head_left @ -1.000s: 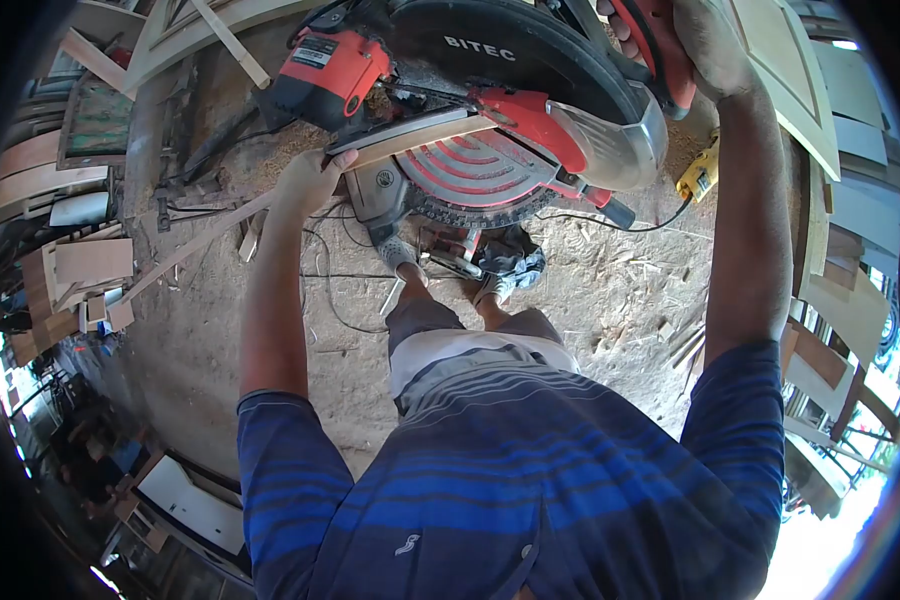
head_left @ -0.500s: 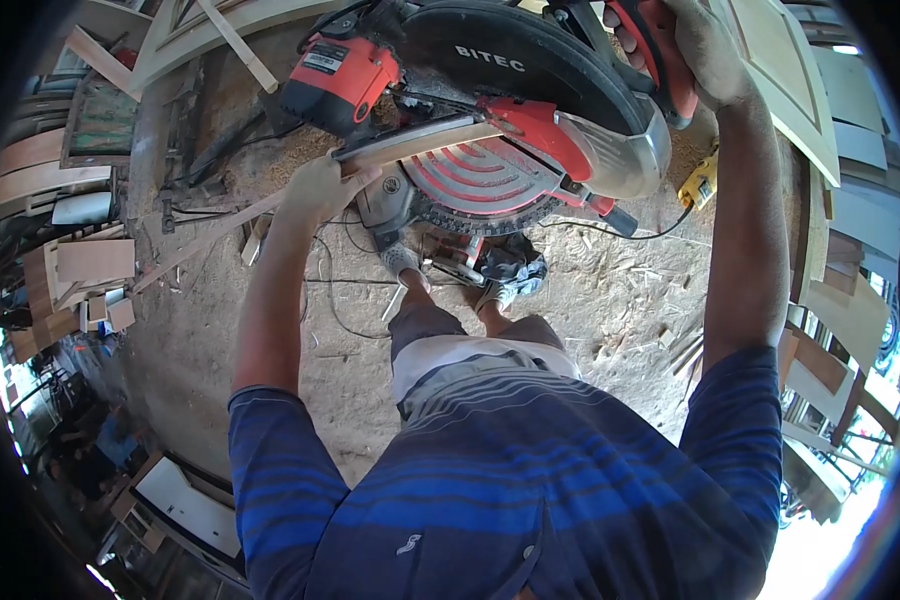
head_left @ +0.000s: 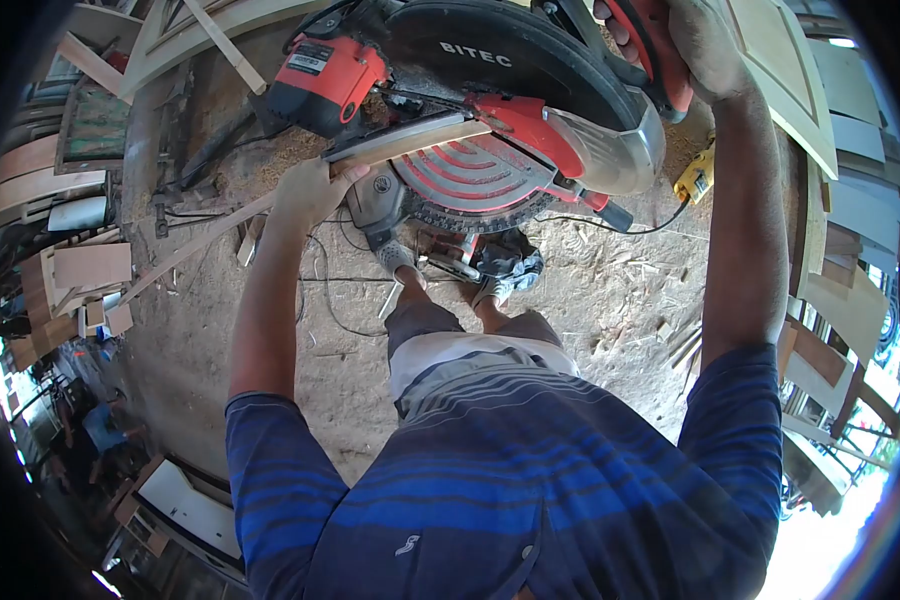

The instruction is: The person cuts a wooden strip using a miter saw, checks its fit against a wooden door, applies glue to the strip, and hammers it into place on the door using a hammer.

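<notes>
Head view, looking down past a blue-striped shirt (head_left: 490,500): the left hand (head_left: 308,190) is closed around a long, narrow wooden strip (head_left: 415,145), with the thumb laid toward the saw side and the other fingers mostly hidden behind the wood. That strip lies along the metal fence of a miter saw (head_left: 485,52), its upper end close to the red lower part of the saw head, and its other length runs out past the hand toward the lower left, above the floor (head_left: 610,300). Whether the blade touches the wood cannot be told, as the dark guard marked BITEC covers it. Up at the right, the right hand (head_left: 708,50) is wrapped around the saw's red handle (head_left: 658,60), fingers curled beneath it; the trigger cannot be made out. Below the strip sits the saw's round, red-grooved base (head_left: 480,175), and at the upper left its red motor housing (head_left: 330,78). Just beside the right forearm rests a yellow device (head_left: 697,175) with a black cable. Pale panelled doors (head_left: 785,75) lean behind, and sawdust lies around the saw.
</notes>
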`<state>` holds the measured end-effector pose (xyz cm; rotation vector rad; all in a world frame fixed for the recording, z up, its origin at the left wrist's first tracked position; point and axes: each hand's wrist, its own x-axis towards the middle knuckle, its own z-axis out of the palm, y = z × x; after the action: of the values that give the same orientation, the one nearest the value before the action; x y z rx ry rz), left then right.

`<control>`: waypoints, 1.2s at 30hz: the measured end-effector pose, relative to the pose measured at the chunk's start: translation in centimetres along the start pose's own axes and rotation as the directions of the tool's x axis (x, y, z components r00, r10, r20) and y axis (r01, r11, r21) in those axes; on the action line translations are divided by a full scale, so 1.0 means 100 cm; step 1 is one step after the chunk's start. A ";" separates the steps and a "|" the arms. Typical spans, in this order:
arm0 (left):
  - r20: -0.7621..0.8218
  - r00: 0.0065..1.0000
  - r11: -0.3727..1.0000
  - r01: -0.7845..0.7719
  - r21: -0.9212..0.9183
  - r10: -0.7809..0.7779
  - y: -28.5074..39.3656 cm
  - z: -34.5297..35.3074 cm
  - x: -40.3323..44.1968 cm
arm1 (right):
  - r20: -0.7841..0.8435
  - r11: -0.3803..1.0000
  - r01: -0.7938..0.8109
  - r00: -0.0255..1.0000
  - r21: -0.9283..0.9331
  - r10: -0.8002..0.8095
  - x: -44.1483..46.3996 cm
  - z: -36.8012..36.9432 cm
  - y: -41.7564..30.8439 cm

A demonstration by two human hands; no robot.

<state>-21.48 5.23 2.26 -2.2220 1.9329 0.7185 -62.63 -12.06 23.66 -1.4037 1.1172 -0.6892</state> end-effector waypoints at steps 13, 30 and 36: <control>-0.069 0.998 1.000 0.001 0.006 0.000 0.001 0.009 0.000 | 0.004 0.981 -0.104 0.994 -0.165 0.106 0.003 -0.031 0.009; -0.089 0.996 1.000 -0.009 0.012 0.010 0.000 0.010 -0.002 | -0.022 0.969 0.211 0.976 -0.130 -0.216 0.005 -0.005 0.018; -0.069 0.998 1.000 0.004 0.011 -0.003 0.002 0.008 -0.002 | 0.057 0.980 0.168 0.985 -0.110 -0.162 -0.001 -0.009 0.020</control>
<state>-21.88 5.63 1.70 -2.2723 1.9579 0.6371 -63.97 -12.13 21.94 -1.6165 1.0238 -0.7146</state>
